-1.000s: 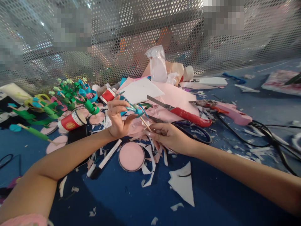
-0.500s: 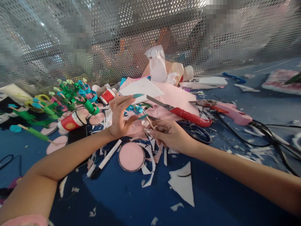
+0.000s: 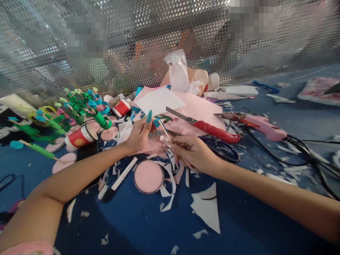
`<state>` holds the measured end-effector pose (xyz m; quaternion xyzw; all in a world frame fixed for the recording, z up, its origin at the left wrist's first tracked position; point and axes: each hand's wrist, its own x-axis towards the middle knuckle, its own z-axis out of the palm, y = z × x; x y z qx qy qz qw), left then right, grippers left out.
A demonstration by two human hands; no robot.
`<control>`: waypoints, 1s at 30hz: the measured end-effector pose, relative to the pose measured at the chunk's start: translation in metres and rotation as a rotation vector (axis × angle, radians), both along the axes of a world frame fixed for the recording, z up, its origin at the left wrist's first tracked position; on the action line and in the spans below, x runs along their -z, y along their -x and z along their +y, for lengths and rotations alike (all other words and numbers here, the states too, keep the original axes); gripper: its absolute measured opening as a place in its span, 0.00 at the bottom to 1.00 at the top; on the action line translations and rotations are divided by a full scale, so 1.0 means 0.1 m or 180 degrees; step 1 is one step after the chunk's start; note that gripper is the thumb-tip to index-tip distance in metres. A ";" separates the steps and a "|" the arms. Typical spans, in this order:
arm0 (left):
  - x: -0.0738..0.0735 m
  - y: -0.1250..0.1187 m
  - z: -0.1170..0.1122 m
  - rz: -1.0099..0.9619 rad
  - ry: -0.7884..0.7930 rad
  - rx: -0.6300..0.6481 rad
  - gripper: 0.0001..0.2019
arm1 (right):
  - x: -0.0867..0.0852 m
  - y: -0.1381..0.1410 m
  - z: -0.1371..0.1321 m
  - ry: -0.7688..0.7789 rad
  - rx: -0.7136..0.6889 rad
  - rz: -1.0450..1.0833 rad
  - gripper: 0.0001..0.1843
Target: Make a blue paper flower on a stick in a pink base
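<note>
In my right hand [image 3: 191, 150] a thin wooden stick [image 3: 165, 130] is pinched between thumb and fingers, slanting up to the left. Blue paper [image 3: 156, 123] is at its upper end. My left hand [image 3: 140, 132] is closed beside that paper, its thumb with a long teal nail pointing up. Whether its fingers grip the blue paper is hidden. Beneath the hands lie pink scraps and white offcuts. A round pink disc [image 3: 148, 177] with a dark edge lies just in front. Behind the right hand rest red-handled scissors [image 3: 216, 131].
A pink glue gun [image 3: 262, 127] with black cables lies to the right. Green paper-wrapped sticks [image 3: 42, 150] and a red-and-white paper cup [image 3: 81, 137] are at left. White sheet [image 3: 160, 101] and pink sheets pile behind, before a perforated metal panel [image 3: 119, 53].
My left hand has closed from spread fingers, its thumb now raised beside the blue paper. My right hand keeps hold of the stick in nearly the same place.
</note>
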<state>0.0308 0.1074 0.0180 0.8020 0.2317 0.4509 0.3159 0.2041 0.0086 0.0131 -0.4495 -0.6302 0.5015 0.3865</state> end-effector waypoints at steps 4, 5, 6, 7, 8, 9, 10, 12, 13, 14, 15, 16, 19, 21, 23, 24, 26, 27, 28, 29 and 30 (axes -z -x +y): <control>0.04 0.01 0.00 -0.0130 0.0195 0.0286 0.25 | 0.02 0.00 0.01 -0.0057 0.0040 0.0003 0.22; 0.05 0.01 0.00 -0.0152 0.0175 0.0320 0.24 | 0.02 0.00 0.01 -0.0040 0.0056 0.0002 0.22; 0.05 0.01 0.00 -0.0168 0.0149 0.0340 0.24 | 0.01 0.01 0.01 -0.0015 0.0071 0.0000 0.22; 0.04 0.01 0.00 -0.0168 0.0124 0.0362 0.23 | 0.00 0.01 0.00 0.0013 0.0091 -0.0002 0.22; 0.03 0.01 0.00 -0.0153 0.0097 0.0380 0.23 | 0.00 0.01 0.00 0.0037 0.0111 -0.0008 0.22; 0.02 0.00 -0.01 -0.0135 0.0065 0.0406 0.23 | -0.01 0.01 0.00 0.0053 0.0132 -0.0020 0.22; 0.01 0.00 -0.01 -0.0110 0.0038 0.0432 0.23 | -0.02 0.02 -0.01 0.0058 0.0147 -0.0032 0.21; -0.01 0.00 -0.02 -0.0091 -0.0019 0.0465 0.22 | -0.02 0.02 -0.01 0.0044 0.0162 -0.0041 0.21; -0.01 0.00 -0.02 -0.0094 -0.0041 0.0457 0.22 | -0.02 0.02 -0.01 0.0038 0.0166 -0.0041 0.20; 0.00 0.01 -0.02 -0.0101 -0.0061 0.0439 0.22 | -0.02 0.02 -0.01 0.0030 0.0173 -0.0041 0.20; 0.00 0.01 -0.02 -0.0105 -0.0074 0.0412 0.22 | -0.02 0.02 -0.01 0.0021 0.0181 -0.0043 0.20; 0.01 0.01 -0.01 -0.0104 -0.0094 0.0384 0.22 | -0.02 0.02 0.00 0.0012 0.0191 -0.0048 0.20; 0.01 0.02 -0.02 -0.0071 -0.0173 0.0307 0.22 | -0.02 0.01 0.00 -0.0001 0.0186 -0.0068 0.21; 0.00 0.02 -0.03 -0.0046 -0.0223 0.0265 0.23 | -0.02 0.01 0.00 -0.0008 0.0156 -0.0080 0.21; -0.01 0.02 -0.03 -0.0041 -0.0249 0.0255 0.22 | -0.02 0.01 0.00 -0.0028 0.0135 -0.0099 0.20; -0.01 0.02 -0.04 -0.0041 -0.0255 0.0271 0.22 | -0.03 0.01 0.00 -0.0038 0.0131 -0.0107 0.20; -0.01 0.02 -0.04 -0.0052 -0.0262 0.0321 0.22 | -0.03 0.01 -0.01 -0.0055 0.0127 -0.0122 0.20; -0.01 0.02 -0.04 -0.0058 -0.0262 0.0345 0.22 | -0.04 0.01 -0.01 -0.0067 0.0129 -0.0128 0.20; -0.01 0.02 -0.04 -0.0070 -0.0271 0.0362 0.22 | -0.04 0.02 -0.01 -0.0084 0.0131 -0.0132 0.19; -0.01 0.02 -0.04 -0.0081 -0.0285 0.0367 0.22 | -0.05 0.02 -0.01 -0.0101 0.0132 -0.0131 0.19; -0.02 0.02 -0.05 -0.0095 -0.0307 0.0361 0.22 | -0.05 0.02 -0.01 -0.0113 0.0131 -0.0126 0.18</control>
